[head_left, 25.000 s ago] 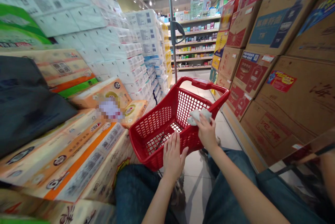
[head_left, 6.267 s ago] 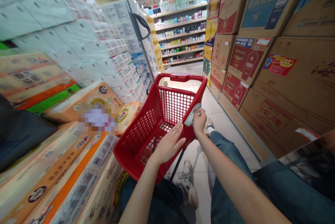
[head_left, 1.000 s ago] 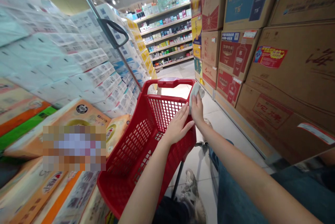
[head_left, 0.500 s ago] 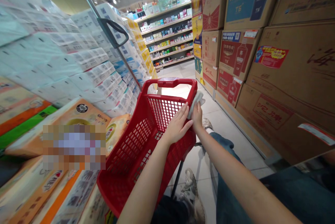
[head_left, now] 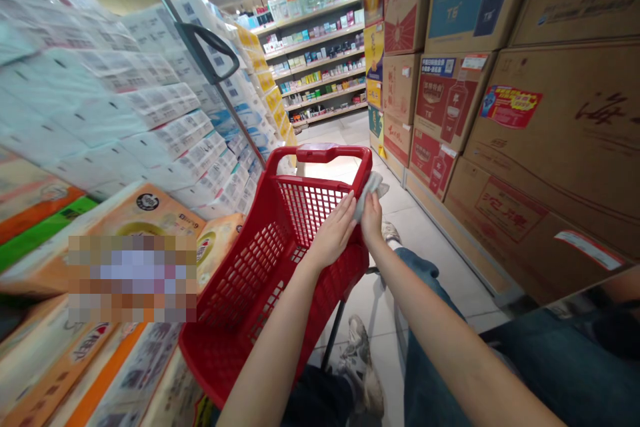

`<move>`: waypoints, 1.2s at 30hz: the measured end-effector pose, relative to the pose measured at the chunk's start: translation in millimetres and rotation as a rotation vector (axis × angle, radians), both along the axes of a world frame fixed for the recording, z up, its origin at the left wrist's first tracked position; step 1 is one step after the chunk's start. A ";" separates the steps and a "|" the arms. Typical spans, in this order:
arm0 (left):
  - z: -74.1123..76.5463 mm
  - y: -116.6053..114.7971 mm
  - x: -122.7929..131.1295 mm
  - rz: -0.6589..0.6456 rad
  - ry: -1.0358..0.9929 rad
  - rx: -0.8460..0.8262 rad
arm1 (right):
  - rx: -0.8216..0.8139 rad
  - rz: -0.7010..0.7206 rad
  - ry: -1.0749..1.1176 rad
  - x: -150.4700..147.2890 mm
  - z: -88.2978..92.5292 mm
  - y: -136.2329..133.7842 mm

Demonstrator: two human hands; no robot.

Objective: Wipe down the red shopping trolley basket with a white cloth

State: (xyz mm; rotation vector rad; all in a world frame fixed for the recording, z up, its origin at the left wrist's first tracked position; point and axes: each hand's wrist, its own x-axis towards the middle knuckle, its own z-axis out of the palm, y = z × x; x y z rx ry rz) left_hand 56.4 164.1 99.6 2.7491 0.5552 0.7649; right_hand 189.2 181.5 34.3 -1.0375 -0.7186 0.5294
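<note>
A red plastic shopping basket (head_left: 235, 320) with lattice walls stands tilted in front of me. Its long grey pull handle (head_left: 209, 50) extends up to the left. My left hand (head_left: 334, 232) lies with stretched fingers against the inner side of the basket's right rim, near the carry handle. On the outer side of that same rim, my right hand (head_left: 371, 219) presses a whitish-grey cloth (head_left: 375, 186) to the red plastic. Part of the cloth is hidden behind the fingers.
Tissue packs (head_left: 150, 204) are piled at left, with white stacked packs (head_left: 150, 100) behind. Cardboard boxes (head_left: 540, 167) line the right side. Stocked shelves (head_left: 325, 57) stand ahead, past the tiled floor (head_left: 345, 127). My legs and shoes (head_left: 357, 360) are below.
The whole view has shifted slightly, so the scene sits a little further left. Both hands stay at the right rim, and the cloth has changed its folded shape a little.
</note>
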 end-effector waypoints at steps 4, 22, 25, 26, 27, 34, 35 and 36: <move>2.3 -3.1 -0.7 0.008 -0.004 -0.010 | -0.193 -0.025 0.074 -22.1 -60.1 -40.5; 3.0 -1.9 -0.5 0.023 0.019 -0.013 | 0.002 -0.116 -0.079 12.6 34.3 19.3; 2.5 -2.6 -0.3 0.018 0.023 -0.006 | 0.006 -0.110 -0.124 -5.1 17.6 2.5; 2.4 -2.8 -0.2 0.018 0.023 -0.003 | 0.017 -0.114 -0.139 -3.0 21.0 5.4; 2.3 -3.0 -0.2 0.020 0.022 -0.001 | 0.034 -0.120 -0.160 3.4 28.9 12.3; 3.1 -3.8 -1.0 0.027 0.018 0.003 | 0.047 -0.095 -0.351 60.4 82.8 48.2; 3.3 -4.2 -1.2 0.027 0.018 0.006 | 0.053 -0.076 -0.401 57.9 77.9 37.8; 3.5 -4.8 -1.4 0.027 0.019 0.008 | 0.065 -0.050 -0.454 53.3 70.6 24.6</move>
